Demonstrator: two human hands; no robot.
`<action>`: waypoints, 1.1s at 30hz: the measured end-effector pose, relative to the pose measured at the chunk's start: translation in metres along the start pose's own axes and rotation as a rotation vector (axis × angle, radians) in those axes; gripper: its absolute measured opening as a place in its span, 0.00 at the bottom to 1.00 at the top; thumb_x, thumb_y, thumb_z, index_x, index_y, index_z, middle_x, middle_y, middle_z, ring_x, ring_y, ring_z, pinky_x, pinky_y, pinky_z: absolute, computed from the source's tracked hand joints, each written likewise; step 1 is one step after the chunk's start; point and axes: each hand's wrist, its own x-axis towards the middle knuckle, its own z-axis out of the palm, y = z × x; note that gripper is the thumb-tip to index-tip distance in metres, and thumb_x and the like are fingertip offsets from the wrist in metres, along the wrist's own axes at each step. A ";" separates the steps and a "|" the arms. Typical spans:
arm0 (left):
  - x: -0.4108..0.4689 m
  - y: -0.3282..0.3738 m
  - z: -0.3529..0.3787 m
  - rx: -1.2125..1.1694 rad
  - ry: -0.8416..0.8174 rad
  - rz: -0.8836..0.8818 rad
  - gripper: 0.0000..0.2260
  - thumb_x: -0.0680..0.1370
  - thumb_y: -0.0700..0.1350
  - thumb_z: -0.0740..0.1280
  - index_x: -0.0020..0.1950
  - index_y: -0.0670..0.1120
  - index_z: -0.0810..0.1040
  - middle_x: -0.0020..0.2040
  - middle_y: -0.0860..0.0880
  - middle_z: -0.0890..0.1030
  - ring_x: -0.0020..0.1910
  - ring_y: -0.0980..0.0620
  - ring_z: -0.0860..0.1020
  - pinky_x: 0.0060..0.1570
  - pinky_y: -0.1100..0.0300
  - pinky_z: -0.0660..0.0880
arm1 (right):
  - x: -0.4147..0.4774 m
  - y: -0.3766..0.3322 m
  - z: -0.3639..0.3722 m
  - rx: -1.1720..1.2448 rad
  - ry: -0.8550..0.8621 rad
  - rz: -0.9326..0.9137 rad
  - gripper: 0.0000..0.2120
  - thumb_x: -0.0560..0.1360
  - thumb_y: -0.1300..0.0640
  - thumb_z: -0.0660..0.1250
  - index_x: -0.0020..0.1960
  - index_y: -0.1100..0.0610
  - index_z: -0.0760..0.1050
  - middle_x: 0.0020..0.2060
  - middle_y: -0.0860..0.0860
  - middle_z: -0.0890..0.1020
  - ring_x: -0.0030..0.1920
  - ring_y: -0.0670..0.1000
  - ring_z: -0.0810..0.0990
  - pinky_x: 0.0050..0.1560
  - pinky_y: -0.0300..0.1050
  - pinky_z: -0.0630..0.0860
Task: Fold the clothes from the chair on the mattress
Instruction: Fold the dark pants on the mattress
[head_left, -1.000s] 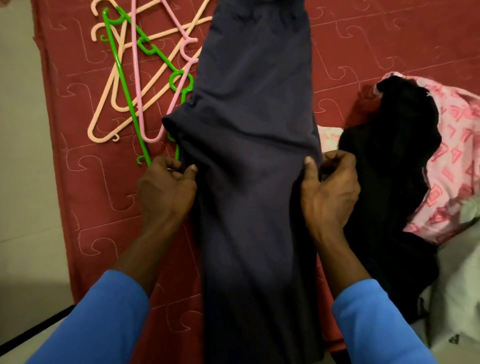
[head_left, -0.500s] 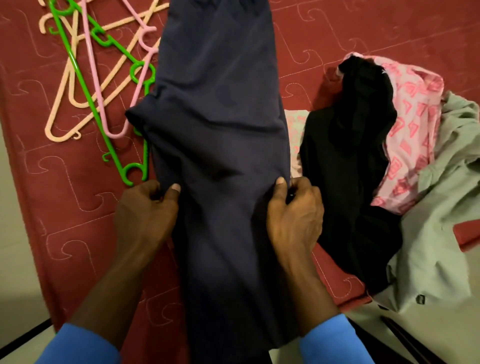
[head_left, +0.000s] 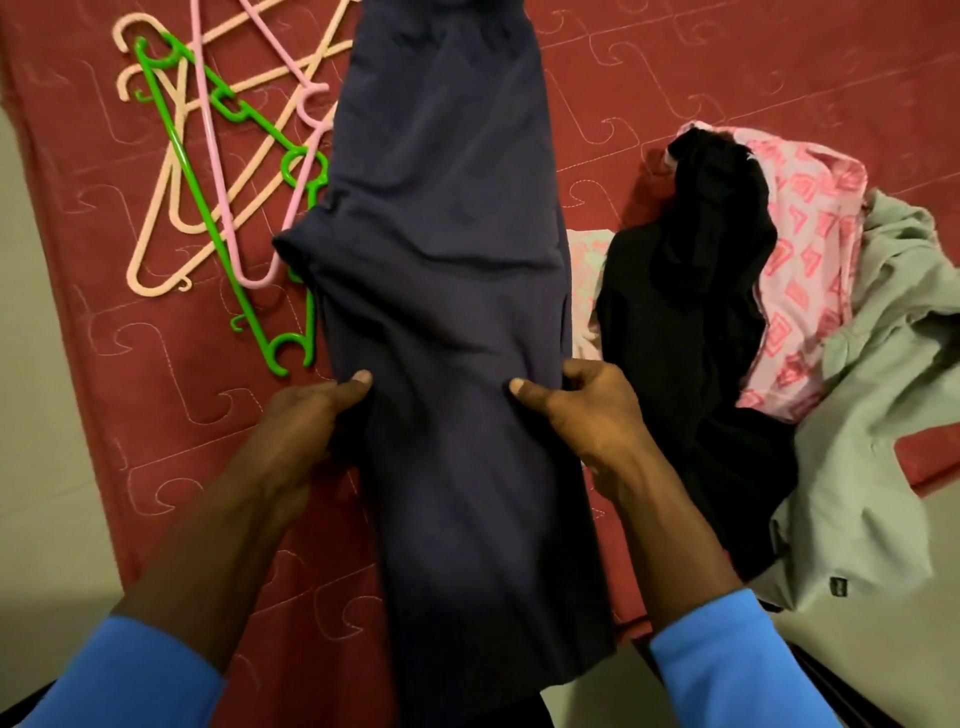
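Dark navy trousers (head_left: 441, 234) lie lengthwise down the middle of the red quilted mattress (head_left: 727, 78), their lower end hanging over the near edge. My left hand (head_left: 317, 415) pinches the trousers' left edge, thumb on top and fingers tucked under the cloth. At the same height my right hand (head_left: 582, 410) pinches the right edge in the same way. A heap of other clothes lies to the right: a black garment (head_left: 691, 322), a pink patterned one (head_left: 810, 270) and a pale grey-green one (head_left: 893, 395).
Several plastic hangers, cream (head_left: 156, 208), green (head_left: 208, 171) and pink (head_left: 208, 130), lie tangled at the mattress's far left, partly under the trousers. Pale floor (head_left: 31, 364) runs along the left of the mattress and shows at the near right.
Both hands have slid along the trousers' edges toward me and closer together, still pinching the cloth. The view has shifted, bringing the grey-green garment into sight.
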 end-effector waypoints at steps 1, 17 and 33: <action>-0.003 -0.003 -0.001 -0.075 -0.020 -0.005 0.12 0.79 0.52 0.71 0.55 0.45 0.85 0.51 0.48 0.88 0.50 0.46 0.85 0.50 0.52 0.78 | -0.003 0.001 0.000 0.107 -0.069 0.044 0.11 0.69 0.50 0.81 0.44 0.56 0.86 0.40 0.49 0.88 0.44 0.52 0.88 0.49 0.51 0.86; -0.134 0.069 -0.035 -0.188 -0.246 0.254 0.15 0.75 0.50 0.67 0.55 0.41 0.84 0.52 0.47 0.87 0.50 0.51 0.85 0.48 0.59 0.83 | -0.102 -0.081 -0.068 0.741 -0.187 -0.029 0.14 0.80 0.51 0.68 0.57 0.60 0.84 0.55 0.58 0.87 0.57 0.57 0.86 0.57 0.48 0.83; -0.352 0.184 -0.038 -0.149 -0.170 0.626 0.08 0.82 0.47 0.68 0.54 0.42 0.80 0.47 0.44 0.83 0.43 0.50 0.81 0.47 0.57 0.78 | -0.273 -0.208 -0.178 0.690 -0.026 -0.353 0.16 0.81 0.48 0.68 0.56 0.62 0.80 0.47 0.59 0.85 0.44 0.54 0.83 0.43 0.46 0.81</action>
